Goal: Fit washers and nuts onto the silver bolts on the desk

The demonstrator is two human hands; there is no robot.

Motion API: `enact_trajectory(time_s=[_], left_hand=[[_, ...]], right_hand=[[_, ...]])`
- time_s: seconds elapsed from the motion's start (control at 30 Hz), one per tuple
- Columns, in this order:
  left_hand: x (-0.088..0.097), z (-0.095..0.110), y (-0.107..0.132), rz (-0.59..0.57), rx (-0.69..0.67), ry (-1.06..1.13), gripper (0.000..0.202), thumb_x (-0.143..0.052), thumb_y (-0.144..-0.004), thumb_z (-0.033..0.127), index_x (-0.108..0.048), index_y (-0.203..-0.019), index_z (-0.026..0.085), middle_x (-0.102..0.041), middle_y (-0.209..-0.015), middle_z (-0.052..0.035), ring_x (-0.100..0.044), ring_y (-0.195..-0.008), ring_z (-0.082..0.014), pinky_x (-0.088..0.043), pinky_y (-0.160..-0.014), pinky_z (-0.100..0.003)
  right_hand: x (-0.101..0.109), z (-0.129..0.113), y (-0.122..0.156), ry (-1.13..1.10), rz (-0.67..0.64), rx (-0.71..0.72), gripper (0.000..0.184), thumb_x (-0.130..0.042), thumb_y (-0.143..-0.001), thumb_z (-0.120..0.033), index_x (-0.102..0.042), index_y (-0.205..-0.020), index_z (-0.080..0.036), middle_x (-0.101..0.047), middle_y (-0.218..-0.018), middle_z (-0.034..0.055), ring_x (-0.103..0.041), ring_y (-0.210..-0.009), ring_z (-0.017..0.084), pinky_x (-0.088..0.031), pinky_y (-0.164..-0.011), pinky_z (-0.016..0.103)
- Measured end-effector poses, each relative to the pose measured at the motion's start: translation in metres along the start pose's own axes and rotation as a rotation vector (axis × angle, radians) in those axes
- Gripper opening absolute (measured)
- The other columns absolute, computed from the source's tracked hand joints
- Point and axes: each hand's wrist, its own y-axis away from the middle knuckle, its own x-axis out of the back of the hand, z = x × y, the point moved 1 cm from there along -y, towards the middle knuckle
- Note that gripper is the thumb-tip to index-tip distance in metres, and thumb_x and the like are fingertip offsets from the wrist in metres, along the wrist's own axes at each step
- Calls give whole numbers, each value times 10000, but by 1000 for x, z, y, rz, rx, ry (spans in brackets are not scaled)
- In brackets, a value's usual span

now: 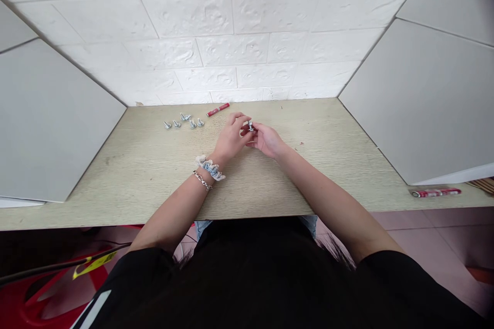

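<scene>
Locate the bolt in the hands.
In the head view, the bolt is near mid-frame, between the fingers of the left hand and the right hand, right of the red tube near the wall.

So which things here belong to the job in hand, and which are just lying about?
In the job:
bolt, at the fingertips of the left hand and right hand
loose bolts on the table, probably, as they look similar

Lying about, it seems, since neither hand touches them:
red tube near the wall
second red tube, far right
</scene>
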Motion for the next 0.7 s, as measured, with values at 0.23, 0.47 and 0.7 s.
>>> enact_trajectory(time_s=[0.23,0.47,0.7], left_hand=[[-1,0,0,-2,-1,-4,319,-608,-796,146,-566,-1113,150,-515,-1221,-97,-566,-1017,-153,-516,-863,-293],[-1,-1,0,12,-15,1,318,-616,-785,133,-571,-1099,154,-527,-1207,-93,-566,-1013,-152,-518,-860,-297],[-1,-1,0,8,-23,-12,311,-619,-790,157,-569,-1097,158,-526,-1209,-93,-557,-1045,-163,-513,-864,-301]], right_hand=[[2,1,-2,8,-17,10,293,-375,-921,-258,-627,-811,-157,-643,-816,23,-555,-678,101,-444,-639,244],[3,2,-3,30,-32,15,288,-372,-919,-270,-627,-836,-166,-646,-812,32,-557,-711,110,-447,-653,235],[4,3,-3,42,-50,22,280,-388,-910,-295,-624,-828,-168,-628,-786,23,-550,-693,109,-446,-658,245]])
